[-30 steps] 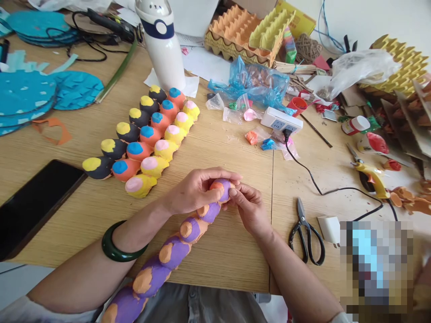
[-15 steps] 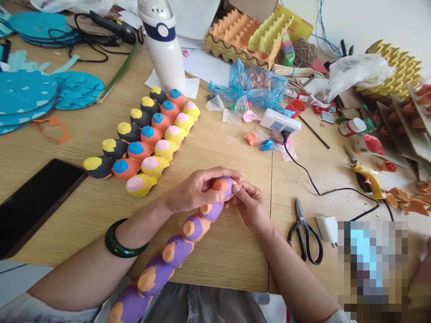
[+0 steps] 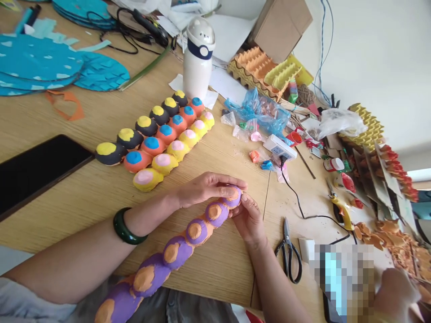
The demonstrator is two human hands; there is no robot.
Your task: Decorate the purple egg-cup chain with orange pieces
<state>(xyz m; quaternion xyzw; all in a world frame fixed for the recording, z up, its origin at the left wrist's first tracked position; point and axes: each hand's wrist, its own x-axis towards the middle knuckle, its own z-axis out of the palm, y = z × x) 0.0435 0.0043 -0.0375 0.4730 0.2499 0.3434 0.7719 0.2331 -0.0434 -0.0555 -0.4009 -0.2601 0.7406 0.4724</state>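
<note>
A long strip of purple bumps with orange tops slants from the lower left up to the middle of the table. My left hand curves over its far end, the thumb on the last bump's orange top. My right hand pinches the tip of that end from the right side; the fingers beneath are partly hidden. Beyond my hands lie three similar strips side by side: black with yellow tops, orange with blue tops and yellow with pink tops.
Scissors lie right of my right arm, near a yellow glue gun and a power strip. A dark phone is at left, a white bottle behind the strips. Another person's hand shows at lower right.
The view has shifted and turned, so more of the right side shows. My left thumb now covers more of the end bump's top. Both hands remain on the purple strip.
</note>
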